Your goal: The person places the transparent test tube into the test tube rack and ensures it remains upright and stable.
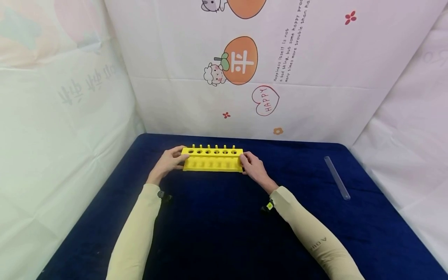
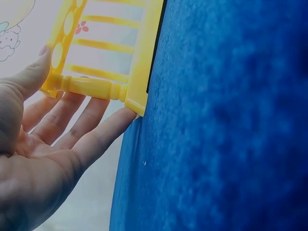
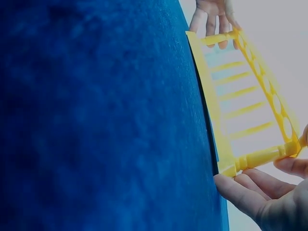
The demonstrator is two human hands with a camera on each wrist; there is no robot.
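Note:
A yellow test tube rack (image 1: 212, 166) stands lengthwise at the far middle of the table, with a row of round holes along its top bar and short pegs behind them. My left hand (image 1: 169, 161) holds its left end; in the left wrist view the thumb lies on the top bar (image 2: 58, 54) and the fingers reach round the end post (image 2: 91, 87). At the right end my right hand (image 1: 254, 168) grips the rack, its fingers about the other end post (image 3: 262, 156) in the right wrist view. No tube sits in any hole.
A clear tube (image 1: 337, 178) lies on the right part of the dark blue tablecloth (image 1: 217, 225), well apart from the right hand. White printed curtains (image 1: 175, 105) hang behind the table and along both sides.

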